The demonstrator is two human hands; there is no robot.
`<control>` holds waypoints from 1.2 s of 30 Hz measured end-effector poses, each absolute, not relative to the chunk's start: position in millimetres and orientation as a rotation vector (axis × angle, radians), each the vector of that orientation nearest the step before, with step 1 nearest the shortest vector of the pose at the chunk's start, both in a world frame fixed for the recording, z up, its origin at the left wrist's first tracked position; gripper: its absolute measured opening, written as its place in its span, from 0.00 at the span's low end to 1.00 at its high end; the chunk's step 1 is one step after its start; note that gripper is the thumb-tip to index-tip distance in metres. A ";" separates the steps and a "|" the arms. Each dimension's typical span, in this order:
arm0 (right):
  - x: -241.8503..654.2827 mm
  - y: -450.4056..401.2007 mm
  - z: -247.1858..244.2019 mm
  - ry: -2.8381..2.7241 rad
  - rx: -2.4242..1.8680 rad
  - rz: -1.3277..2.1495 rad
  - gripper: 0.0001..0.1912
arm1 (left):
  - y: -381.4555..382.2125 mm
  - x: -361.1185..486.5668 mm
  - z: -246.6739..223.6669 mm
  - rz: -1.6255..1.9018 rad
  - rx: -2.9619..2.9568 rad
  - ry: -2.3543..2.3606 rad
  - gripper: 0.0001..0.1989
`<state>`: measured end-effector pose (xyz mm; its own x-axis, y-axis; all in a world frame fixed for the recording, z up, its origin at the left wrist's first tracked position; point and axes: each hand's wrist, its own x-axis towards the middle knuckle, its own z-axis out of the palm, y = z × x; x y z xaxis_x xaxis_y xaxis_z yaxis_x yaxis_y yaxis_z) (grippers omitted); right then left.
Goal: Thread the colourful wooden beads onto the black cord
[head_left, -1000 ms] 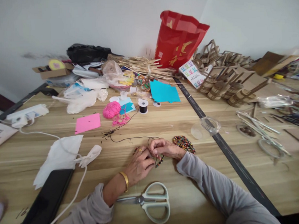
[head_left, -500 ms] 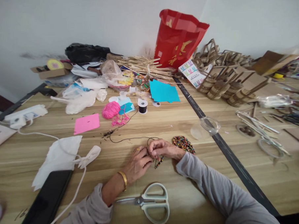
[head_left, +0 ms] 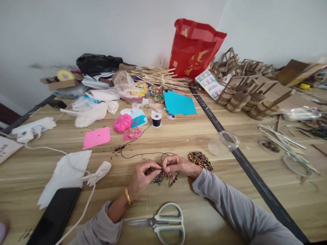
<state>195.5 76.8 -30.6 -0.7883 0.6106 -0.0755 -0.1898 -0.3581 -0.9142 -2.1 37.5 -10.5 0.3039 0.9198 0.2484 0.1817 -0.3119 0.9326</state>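
My left hand (head_left: 144, 175) is closed in a pinch, its thumb and forefinger meeting the right fingertips. What sits between them is too small to make out. A black cord (head_left: 143, 153) runs into the pinched fingers of my right hand (head_left: 178, 165). Below that hand, a short row of coloured beads (head_left: 174, 180) is strung on the cord. Loose multicoloured beads (head_left: 158, 178) lie under my left hand, partly hidden by it. Beside my right wrist rests a heap of beads (head_left: 200, 160). Scissors (head_left: 164, 221) with pale handles lie nearer to me.
Beyond the hands stand a spool of black cord (head_left: 156, 120), pink yarn (head_left: 122, 123) and blue sheets (head_left: 179, 102). A phone (head_left: 50, 223) and white cable lie at left. Small wooden buckets (head_left: 238, 100), a coil of clear tubing (head_left: 229, 139) and a red bag (head_left: 194, 49) are farther right.
My left hand has lifted from lying flat over the beads into a pinch, uncovering some of them. My right hand keeps its pinch. The view has tilted slightly up.
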 end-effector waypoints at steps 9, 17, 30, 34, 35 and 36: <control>194.1 76.2 -26.0 -1.385 -0.599 2.181 0.16 | 40.6 -8.3 -9.1 1.007 1.356 1.033 0.08; 192.3 75.7 -24.3 -1.356 -0.624 2.160 0.16 | 42.2 -9.2 -11.6 1.003 1.335 0.990 0.08; 192.9 76.0 -28.7 -1.332 -0.583 2.159 0.15 | 43.0 -10.1 -8.9 1.010 1.278 0.995 0.08; 192.2 76.1 -27.1 -1.330 -0.583 2.168 0.16 | 42.6 -9.1 -8.6 1.009 1.229 1.003 0.07; 192.0 76.2 -26.7 -1.330 -0.583 2.169 0.16 | 42.4 -9.0 -8.3 1.008 1.222 1.004 0.07; 191.8 76.2 -26.6 -1.332 -0.582 2.167 0.16 | 42.2 -8.9 -8.1 1.007 1.216 1.004 0.07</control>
